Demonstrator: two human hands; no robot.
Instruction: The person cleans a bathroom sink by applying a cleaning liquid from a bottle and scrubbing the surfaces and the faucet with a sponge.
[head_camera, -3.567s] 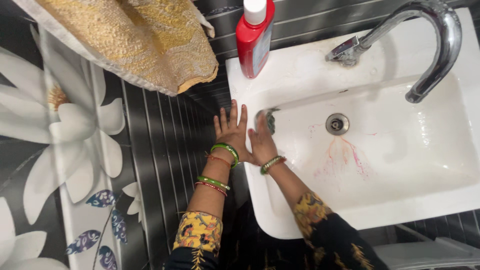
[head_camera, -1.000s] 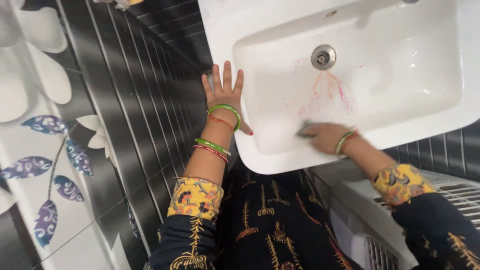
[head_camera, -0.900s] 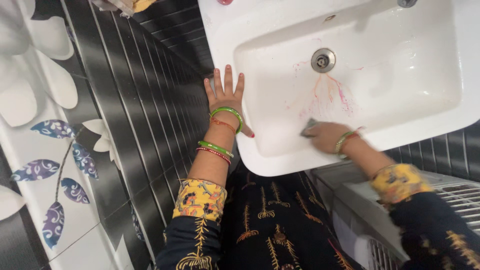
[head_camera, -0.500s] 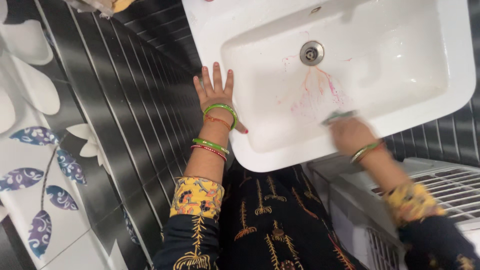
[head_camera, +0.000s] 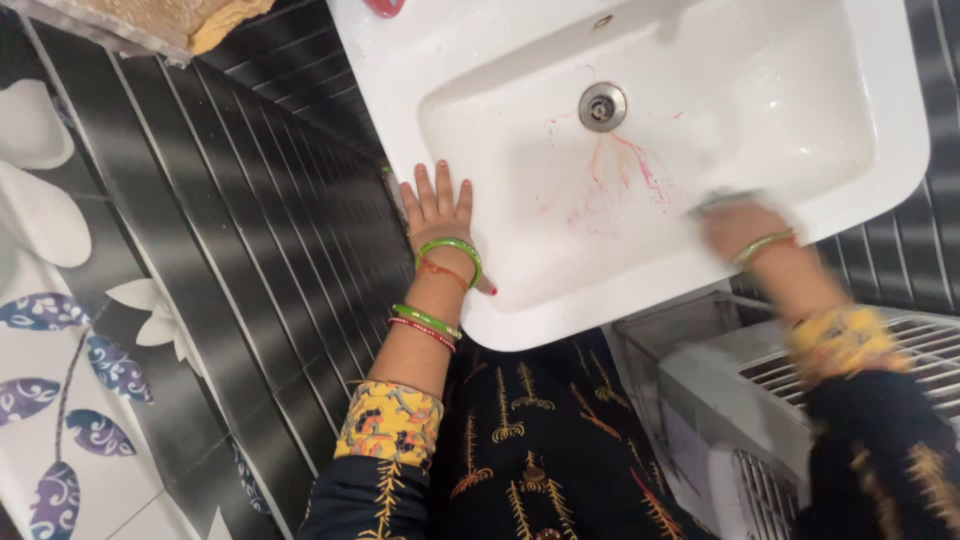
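Spreading wide beyond both hands, the white sink (head_camera: 890, 120) carries pink streaks (head_camera: 610, 180) between them, the left hand (head_camera: 440, 215) flat with fingers apart on its rim, the blurred right hand (head_camera: 745, 230) closed on a grey scrubber (head_camera: 722, 200) at its fingertips.

A: How is the sink (head_camera: 890, 150) placed?
B: It is mounted against the wall (head_camera: 290, 260) on its left, with the drain (head_camera: 602, 106) set toward the back of the basin.
A: And below it?
B: A grilled appliance (head_camera: 740, 400) is positioned under its front right corner.
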